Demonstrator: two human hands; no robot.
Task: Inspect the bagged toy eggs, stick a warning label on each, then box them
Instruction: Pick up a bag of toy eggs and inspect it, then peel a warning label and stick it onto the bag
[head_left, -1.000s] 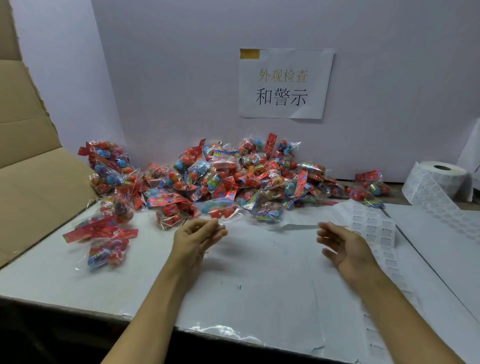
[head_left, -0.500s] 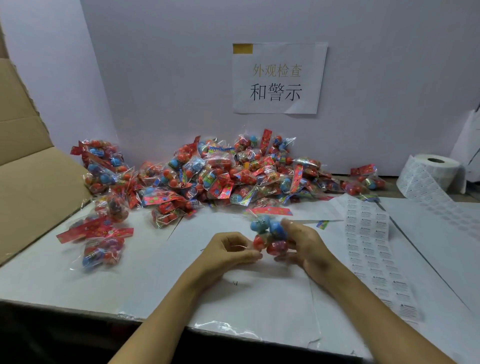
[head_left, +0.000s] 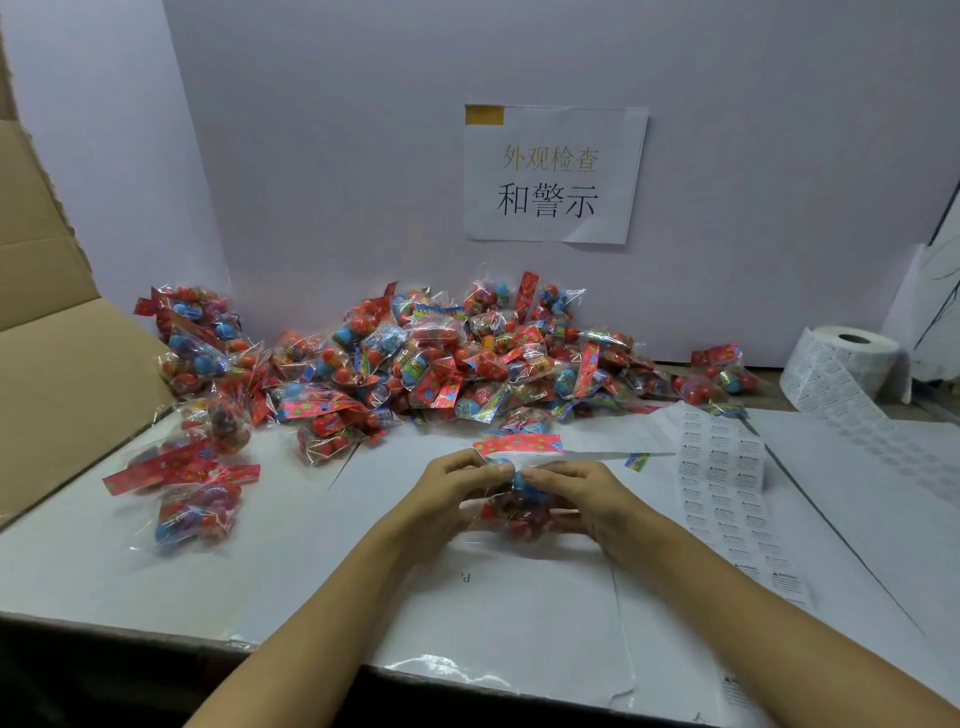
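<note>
Both hands hold one clear bag of toy eggs (head_left: 519, 506) above the table's middle; red and blue eggs show through it, and its red header card (head_left: 518, 445) sticks up behind. My left hand (head_left: 451, 491) pinches the bag's left side. My right hand (head_left: 571, 493) grips its right side, thumb on top. A big pile of bagged eggs (head_left: 441, 358) lies along the back wall. A strip of warning labels (head_left: 724, 467) runs down the table from a label roll (head_left: 852, 358) at the right.
An open cardboard box flap (head_left: 62, 364) stands at the left. A few loose bags (head_left: 192, 499) lie near it at the front left. White paper sheets (head_left: 493, 613) cover the table, and a printed sign (head_left: 553, 174) hangs on the wall.
A second ago both hands were empty near the pile. They took up one bag, brought it toward me, and now hold it together between them.
</note>
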